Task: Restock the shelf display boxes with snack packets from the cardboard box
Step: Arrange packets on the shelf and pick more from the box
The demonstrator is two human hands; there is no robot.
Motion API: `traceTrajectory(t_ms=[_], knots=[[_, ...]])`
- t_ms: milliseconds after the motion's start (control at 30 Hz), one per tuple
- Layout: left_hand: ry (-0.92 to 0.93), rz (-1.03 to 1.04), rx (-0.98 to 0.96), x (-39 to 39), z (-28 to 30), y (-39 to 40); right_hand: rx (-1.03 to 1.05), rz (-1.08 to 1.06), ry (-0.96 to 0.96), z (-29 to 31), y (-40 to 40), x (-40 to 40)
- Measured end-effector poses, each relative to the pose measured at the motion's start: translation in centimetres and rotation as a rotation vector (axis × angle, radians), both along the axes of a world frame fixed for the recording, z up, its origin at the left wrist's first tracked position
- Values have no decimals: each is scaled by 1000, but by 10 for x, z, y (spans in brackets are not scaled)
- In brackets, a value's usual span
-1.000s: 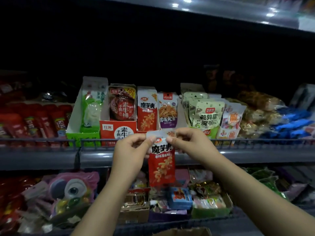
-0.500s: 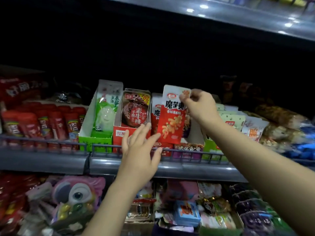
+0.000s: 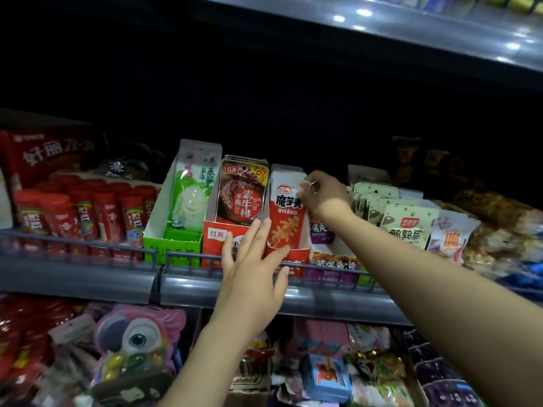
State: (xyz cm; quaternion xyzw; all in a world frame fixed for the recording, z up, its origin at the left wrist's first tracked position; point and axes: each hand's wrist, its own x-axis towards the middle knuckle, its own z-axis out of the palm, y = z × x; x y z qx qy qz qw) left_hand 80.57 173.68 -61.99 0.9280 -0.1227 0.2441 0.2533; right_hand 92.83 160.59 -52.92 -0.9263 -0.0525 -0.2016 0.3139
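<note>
A red and white snack packet (image 3: 286,214) stands in its red display box (image 3: 296,258) on the middle shelf. My right hand (image 3: 324,193) pinches the packet's top right corner. My left hand (image 3: 252,268) rests with fingers spread against the front of that box and the neighbouring red box (image 3: 216,239), which holds brown and red packets (image 3: 242,192). A green box (image 3: 173,243) with a green and white packet (image 3: 195,186) stands further left. The cardboard box is out of view.
A grey wire rail (image 3: 88,251) runs along the shelf front. Red tubes (image 3: 85,212) stand at left, pale green packets (image 3: 408,221) and a purple box (image 3: 333,267) at right. The lower shelf holds a pink toy pack (image 3: 138,342) and mixed snacks. Another shelf (image 3: 411,33) hangs overhead.
My right hand lifted the red packet from in front of the shelf and set it into the red display box. My left hand let go of it and moved to the box fronts.
</note>
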Motion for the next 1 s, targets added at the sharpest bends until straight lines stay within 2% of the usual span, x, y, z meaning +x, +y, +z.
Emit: traceTrajectory(t_ms=[233,367,533,800,900,1000], knots=[[-10,-10,-18,-1,0,0,-12,55,-21,-3,5,8],[-11,-8,-13,-1,1,-1,-148,53,1,-5,6,9],[2,3,-5,-2,0,-1,-184,90,-56,-9,4,11],[-8,3,14,-1,-2,1,-150,65,-61,-18,0,12],[-22,7,48,-2,-5,1,-81,66,-52,-21,-3,5],[-31,16,78,-5,-9,2,-1,98,-125,-24,-7,-12]])
